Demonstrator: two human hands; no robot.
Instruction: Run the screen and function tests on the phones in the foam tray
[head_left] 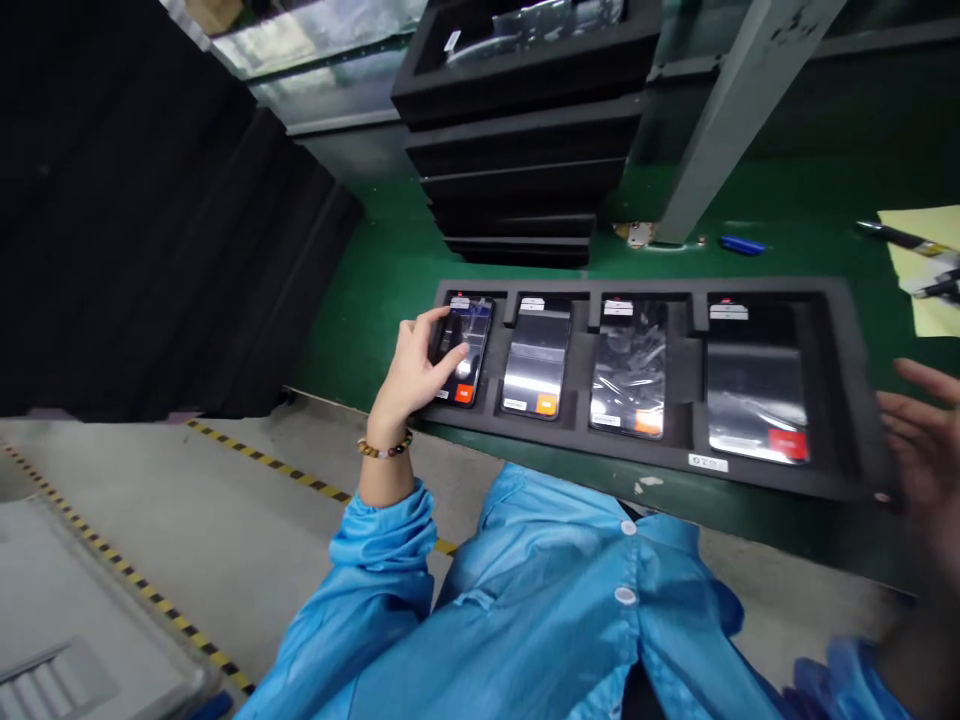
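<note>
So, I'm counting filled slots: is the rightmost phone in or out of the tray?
In: the rightmost phone lies within a recess of the black tray, inside its rim, apart from the right hand.

A green table [390, 255] carries a dark compartmented tray [684, 370] at its near edge, a stack of black trays [525, 160] behind, a blue cap [742, 245] and yellow paper [934, 318].

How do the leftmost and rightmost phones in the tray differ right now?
The leftmost phone has the left hand on it; the rightmost phone has no hand on it. The leftmost phone shows patchy, streaky reflections, while the rightmost phone shows a broad, smoother grey one. Both lie in the black tray, each with a reddish-orange label at its lower right corner.
</note>
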